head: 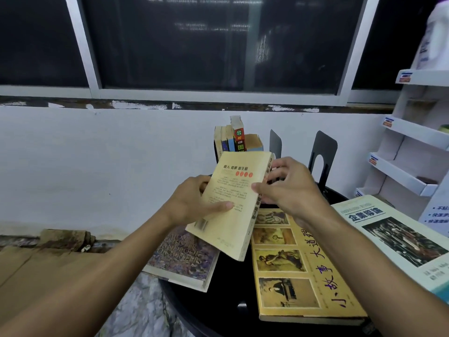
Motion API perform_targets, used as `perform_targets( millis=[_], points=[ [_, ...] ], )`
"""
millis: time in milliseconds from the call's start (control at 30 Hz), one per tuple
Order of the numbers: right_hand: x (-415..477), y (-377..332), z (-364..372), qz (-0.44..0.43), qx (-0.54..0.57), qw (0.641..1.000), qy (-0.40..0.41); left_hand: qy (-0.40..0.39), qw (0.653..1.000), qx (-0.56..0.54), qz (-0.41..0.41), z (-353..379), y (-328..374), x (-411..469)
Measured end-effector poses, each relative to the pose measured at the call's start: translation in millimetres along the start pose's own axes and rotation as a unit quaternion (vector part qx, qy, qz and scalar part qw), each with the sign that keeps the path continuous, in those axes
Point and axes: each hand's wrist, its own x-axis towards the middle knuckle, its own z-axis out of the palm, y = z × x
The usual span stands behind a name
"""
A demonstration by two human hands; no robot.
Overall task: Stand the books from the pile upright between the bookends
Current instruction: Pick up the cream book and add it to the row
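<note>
now left grip [192, 203], right grip [290, 188] clasp yellow book [232, 229]

The paperback [233, 203] I hold has a matt, yellowed paper cover. The bookends [325, 144] ahead of me are smooth black metal. The desk [230, 288] under it is glossy black. The white display shelf [398, 175] looks like matt cardboard; the wall [97, 166] has matt paint.

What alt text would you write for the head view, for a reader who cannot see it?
A left hand and right hand hold a yellowed paperback over a black table. Behind it, several books stand upright beside two black bookends; three more books lie flat.
</note>
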Motion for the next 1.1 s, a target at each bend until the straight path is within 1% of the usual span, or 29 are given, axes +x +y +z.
perform_targets(
  millis=[167, 300, 400, 533, 667, 733, 800, 933, 1100],
  points=[
    [4.7, -18.3, -21.1, -0.078, -0.076, 0.994, 0.025, -0.013, 0.998, -0.062, 0.015, 7.5, 19.2, 20.3],
    [7.2, -27.1, -37.5, -0.097, -0.103, 0.989, 0.041, -0.033, 0.996, -0.066, 0.048, 14.6, 40.2, 35.8],
    [9.5, -27.8, -46.8, -0.101, -0.133, 0.984, 0.063, -0.010, 0.997, -0.001, 0.071, 19.5, 52.2, 50.2],
    [12.6, -26.6, -59.0, -0.104, -0.145, 0.980, 0.083, 0.053, 0.986, 0.088, 0.130, 25.4, 60.0, 68.0],
    [16.7, -28.2, -68.0, -0.126, -0.176, 0.970, 0.114, 0.144, 0.957, 0.168, 0.186, 31.3, 62.1, 81.4],
    [18.7, -29.2, -70.7, -0.134, -0.192, 0.964, 0.126, 0.169, 0.941, 0.219, 0.194, 35.0, 62.8, 87.0],
    [20.7, -30.0, -72.8, -0.146, -0.216, 0.956, 0.135, 0.175, 0.928, 0.269, 0.188, 40.2, 63.0, 94.6],
    [26.5, -30.9, -71.2, -0.163, -0.244, 0.945, 0.143, 0.147, 0.916, 0.341, 0.155, 50.8, 61.5, 107.6],
    [38.6, -24.5, -62.9, -0.184, -0.286, 0.926, 0.163, 0.135, 0.915, 0.354, 0.140, 60.7, 57.3, 111.6]
  ],
)
